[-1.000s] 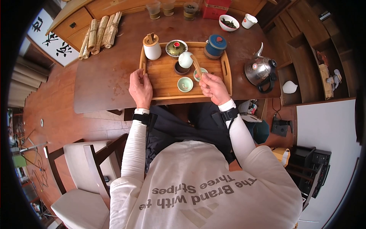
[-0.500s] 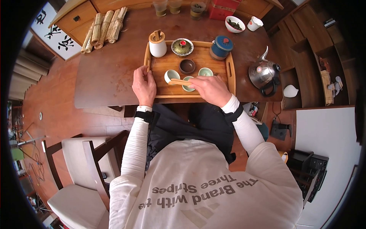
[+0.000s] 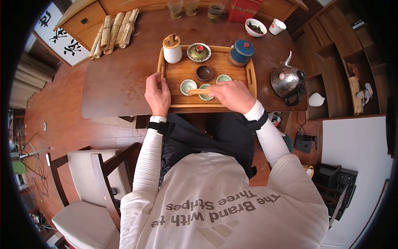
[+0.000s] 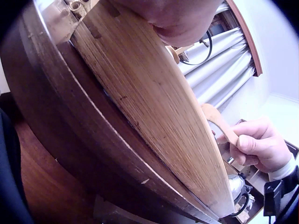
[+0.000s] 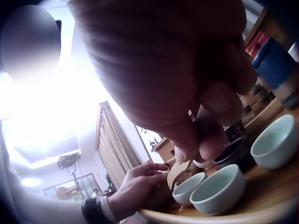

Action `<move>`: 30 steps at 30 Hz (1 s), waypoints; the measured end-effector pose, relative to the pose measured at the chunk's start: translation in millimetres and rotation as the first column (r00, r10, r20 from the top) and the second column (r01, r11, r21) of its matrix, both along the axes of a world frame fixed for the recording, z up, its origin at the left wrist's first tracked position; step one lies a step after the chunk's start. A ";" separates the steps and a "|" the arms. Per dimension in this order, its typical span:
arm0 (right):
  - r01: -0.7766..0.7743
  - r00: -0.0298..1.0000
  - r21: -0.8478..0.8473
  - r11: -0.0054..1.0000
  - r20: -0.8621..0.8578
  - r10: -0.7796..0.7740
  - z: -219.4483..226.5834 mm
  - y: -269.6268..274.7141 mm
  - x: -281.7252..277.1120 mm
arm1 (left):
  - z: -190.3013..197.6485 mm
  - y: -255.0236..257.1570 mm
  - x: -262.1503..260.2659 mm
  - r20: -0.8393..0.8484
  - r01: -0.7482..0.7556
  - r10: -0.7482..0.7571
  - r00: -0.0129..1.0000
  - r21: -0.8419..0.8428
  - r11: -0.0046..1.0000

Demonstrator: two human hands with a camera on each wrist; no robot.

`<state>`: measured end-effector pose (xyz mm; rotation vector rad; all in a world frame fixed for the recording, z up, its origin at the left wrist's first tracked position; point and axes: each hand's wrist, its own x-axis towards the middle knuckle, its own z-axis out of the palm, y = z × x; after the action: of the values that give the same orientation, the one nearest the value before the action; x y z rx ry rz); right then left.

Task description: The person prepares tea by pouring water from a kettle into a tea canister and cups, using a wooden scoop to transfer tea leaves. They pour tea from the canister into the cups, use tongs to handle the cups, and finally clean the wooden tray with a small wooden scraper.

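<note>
Head view: the right hand (image 3: 233,96) pinches wooden tongs (image 3: 201,91) low, apparently so their tips reach the left cup (image 3: 186,86); raised a second ago, it now sits inside the tray (image 3: 222,62).

Left wrist view: the left hand (image 4: 187,21) rests at the tray's edge, perhaps steadying it; whether it grips cannot be told.

Right wrist view: the tong tips are at the cup's rim.

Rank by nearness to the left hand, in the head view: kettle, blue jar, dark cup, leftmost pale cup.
1. Leftmost pale cup, right of the left hand
2. Dark cup, middle of the tray
3. Blue jar, far right corner
4. Kettle, right of the tray
</note>
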<state>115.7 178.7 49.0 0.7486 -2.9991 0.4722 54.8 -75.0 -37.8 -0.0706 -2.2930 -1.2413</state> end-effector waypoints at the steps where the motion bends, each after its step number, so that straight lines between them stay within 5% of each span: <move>1: 0.032 0.999 -0.105 0.994 -0.025 -0.035 0.0 6.5 1.7 | -0.5 -0.5 -0.6 0.003 -0.001 0.001 1.000 -0.001 1.000; 4: 0.146 0.986 -0.336 0.931 -0.024 -0.163 -7.4 27.7 8.5 | -1.3 -0.7 -0.8 -0.023 -0.003 0.003 1.000 -0.019 1.000; 6: 0.302 0.950 -0.575 0.760 0.110 -0.293 -23.8 43.2 13.4 | -1.6 -0.8 -1.0 -0.020 0.004 -0.004 1.000 -0.013 1.000; 7: 0.305 0.948 -0.576 0.759 0.112 -0.297 -35.5 50.7 16.4 | -1.4 -1.0 -0.5 -0.016 0.009 -0.010 1.000 -0.007 1.000; 9: 0.527 0.821 -0.689 0.498 0.261 -0.507 -60.1 67.2 22.3 | 0.1 0.1 -0.1 -0.018 0.012 -0.012 1.000 -0.007 1.000; 13: 0.526 0.769 -0.777 0.346 0.261 -0.584 -85.4 76.2 27.5 | -0.1 0.2 0.3 -0.020 0.010 -0.010 1.000 -0.010 1.000; 20: 0.554 0.722 -0.716 0.425 0.158 -0.674 -78.0 57.5 32.2 | 0.1 3.3 0.1 -0.039 0.006 -0.007 0.999 -0.022 1.000; 25: 0.498 0.749 -0.607 0.619 -0.059 -0.660 -77.0 49.2 34.9 | 3.1 2.6 0.5 0.010 0.001 0.000 1.000 -0.036 0.999; 30: 0.507 0.752 -0.587 0.631 -0.058 -0.657 -73.9 47.5 35.2 | 3.1 2.4 0.6 0.013 0.003 -0.003 1.000 -0.033 0.999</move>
<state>150.9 226.3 -24.9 -0.2187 -2.4248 1.0024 55.4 -72.7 -34.6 -0.0782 -2.3258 -1.2091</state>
